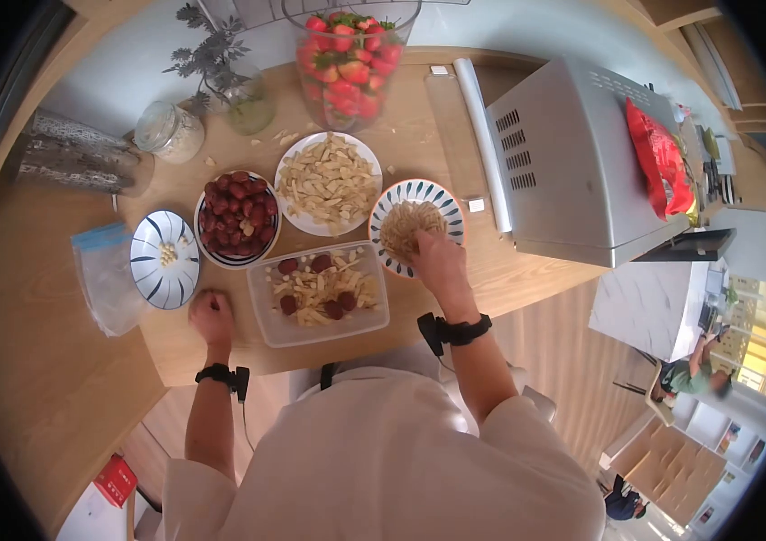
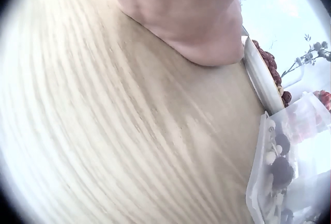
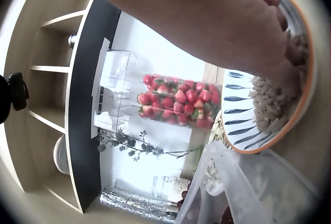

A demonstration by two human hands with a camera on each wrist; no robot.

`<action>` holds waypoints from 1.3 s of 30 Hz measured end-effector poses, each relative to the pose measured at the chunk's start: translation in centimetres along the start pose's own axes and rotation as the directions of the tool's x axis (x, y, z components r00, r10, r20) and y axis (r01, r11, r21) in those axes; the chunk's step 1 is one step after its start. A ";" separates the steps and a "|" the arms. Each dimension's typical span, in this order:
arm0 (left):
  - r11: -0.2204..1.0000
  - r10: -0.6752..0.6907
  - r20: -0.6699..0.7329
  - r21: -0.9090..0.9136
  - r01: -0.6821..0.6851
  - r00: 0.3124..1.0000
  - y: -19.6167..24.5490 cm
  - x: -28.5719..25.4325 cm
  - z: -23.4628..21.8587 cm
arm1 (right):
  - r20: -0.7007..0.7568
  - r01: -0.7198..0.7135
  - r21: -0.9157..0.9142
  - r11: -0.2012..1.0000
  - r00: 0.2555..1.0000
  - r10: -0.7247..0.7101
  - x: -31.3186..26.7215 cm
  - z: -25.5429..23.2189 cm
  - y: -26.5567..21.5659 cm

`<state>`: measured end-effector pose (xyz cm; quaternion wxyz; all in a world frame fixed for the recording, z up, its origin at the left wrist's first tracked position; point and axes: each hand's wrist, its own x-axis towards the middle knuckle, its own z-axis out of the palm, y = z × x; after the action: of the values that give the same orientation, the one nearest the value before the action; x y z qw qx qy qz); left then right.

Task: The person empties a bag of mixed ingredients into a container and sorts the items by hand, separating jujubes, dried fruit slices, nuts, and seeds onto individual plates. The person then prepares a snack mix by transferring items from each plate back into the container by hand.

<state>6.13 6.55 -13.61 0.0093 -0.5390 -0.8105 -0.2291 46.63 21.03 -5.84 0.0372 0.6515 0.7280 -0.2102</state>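
Note:
My right hand (image 1: 442,263) reaches into the orange-rimmed plate (image 1: 381,216), its curled fingertips in the pile of pale seeds (image 1: 408,221). The right wrist view shows that hand (image 3: 243,32) with its fingertips among the seeds (image 3: 266,107). On the table, left of the clear plastic box (image 1: 276,335), rests my left hand (image 1: 212,317), loosely curled and holding nothing; the left wrist view shows part of it (image 2: 191,22). Red dates (image 1: 333,309) and pale slices (image 1: 313,298) lie in the box. Behind it stand a bowl of dates (image 1: 237,216) and a plate of pale slices (image 1: 329,183).
A striped plate with small pale pieces (image 1: 165,275) and a plastic bag (image 1: 108,293) lie at the left. Farther back are a glass jar (image 1: 169,132), a vase (image 1: 250,106) and a tub of strawberries (image 1: 347,77). A silver appliance (image 1: 572,162) stands at the right.

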 end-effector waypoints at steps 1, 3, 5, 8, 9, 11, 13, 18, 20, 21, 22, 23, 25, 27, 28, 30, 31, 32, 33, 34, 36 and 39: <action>1.000 -0.005 0.003 0.007 0.005 1.000 -0.1 -0.1 0.1 | 0.008 0.008 0.008 1.000 1.000 -0.008 0.0 0.0 0.1; 0.999 -0.013 -0.003 0.047 0.013 1.000 -0.3 -0.2 0.3 | 0.016 0.027 -0.004 1.000 1.000 -0.026 0.2 0.1 0.3; 0.998 -0.017 -0.009 0.054 0.018 1.000 0.0 -0.1 0.2 | 0.024 0.047 -0.016 0.999 0.999 -0.047 0.4 0.3 0.7; 0.997 -0.023 -0.013 0.071 0.023 1.000 0.2 0.0 0.0 | -0.021 0.120 0.015 0.993 0.993 -0.119 0.5 0.4 1.2; 0.996 -0.025 -0.011 0.082 0.026 1.000 0.3 0.0 0.0 | -0.006 0.122 0.026 0.992 0.993 -0.122 0.5 0.2 1.2; 0.996 -0.045 -0.005 0.078 0.046 0.999 0.6 0.1 -0.2 | 0.010 0.127 0.036 0.991 0.992 -0.127 0.7 0.0 1.3; 0.995 -0.063 0.000 0.072 0.063 0.998 0.7 0.1 -0.2 | 0.028 0.130 0.037 0.991 0.991 -0.131 0.7 0.0 1.5; 0.998 -0.047 -0.060 0.043 0.049 0.997 0.1 0.0 0.4 | -0.044 0.169 0.118 0.979 0.985 -0.165 0.5 -0.9 1.3; 0.997 -0.050 -0.044 0.053 0.052 0.998 0.0 0.0 0.3 | -0.089 0.185 0.174 0.967 0.981 -0.171 0.2 -2.0 0.4; 0.997 -0.053 -0.027 0.061 0.054 0.998 0.0 -0.1 0.3 | -0.100 0.183 0.157 0.970 0.980 -0.169 0.0 -2.6 -0.1; 0.996 -0.055 -0.031 0.068 0.057 0.998 0.1 -0.1 0.1 | -0.112 0.183 0.140 0.973 0.979 -0.168 -0.2 -3.2 -0.8; 0.996 -0.051 -0.023 0.068 0.053 0.998 0.3 0.0 0.0 | -0.112 0.189 0.144 0.971 0.978 -0.174 -0.5 -3.9 -1.5; 0.998 -0.028 -0.055 0.063 0.032 0.998 0.4 0.1 0.1 | -0.175 0.234 0.181 0.955 0.963 -0.203 -1.0 -5.1 -3.0; 0.996 -0.047 -0.032 0.077 0.049 0.998 -0.1 -0.1 0.2 | -0.206 0.280 0.207 0.937 0.949 -0.238 -1.6 -5.5 -4.6; 0.994 -0.066 -0.005 0.083 0.066 0.998 -0.1 -0.1 0.1 | -0.236 0.320 0.226 0.920 0.935 -0.267 -1.9 -5.5 -5.3; 0.994 -0.077 -0.006 0.075 0.077 0.997 0.1 0.0 -0.1 | -0.251 0.370 0.247 0.896 0.917 -0.310 -2.5 -5.5 -7.0; 0.996 -0.066 -0.011 0.062 0.067 0.998 0.2 0.1 -0.2 | -0.268 0.412 0.263 0.872 0.900 -0.345 -2.8 -5.4 -7.8; 0.997 -0.054 -0.015 0.046 0.055 0.998 0.4 0.2 -0.3 | -0.268 0.417 0.261 0.871 0.898 -0.349 -2.9 -4.9 -8.4; 0.998 -0.060 -0.010 0.006 0.060 0.998 0.6 0.3 -0.5 | -0.258 0.438 0.253 0.863 0.890 -0.376 -2.9 -4.1 -8.9; 0.998 -0.063 -0.012 0.003 0.063 0.998 0.7 0.2 -0.5 | -0.247 0.459 0.244 0.854 0.881 -0.403 -3.0 -3.3 -9.3; 0.997 -0.063 -0.013 0.036 0.063 0.998 0.8 0.3 -0.6 | -0.213 0.466 0.211 0.859 0.880 -0.425 -3.2 -2.1 -10.1; 0.999 -0.051 -0.010 -0.006 0.051 0.999 0.6 0.3 -0.6 | -0.130 0.452 0.140 0.881 0.890 -0.436 -4.3 -1.8 -11.8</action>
<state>6.38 6.73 -12.80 0.0059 -0.5171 -0.8232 -0.2342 36.28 16.93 0.21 -0.1011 0.4771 0.8388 -0.2421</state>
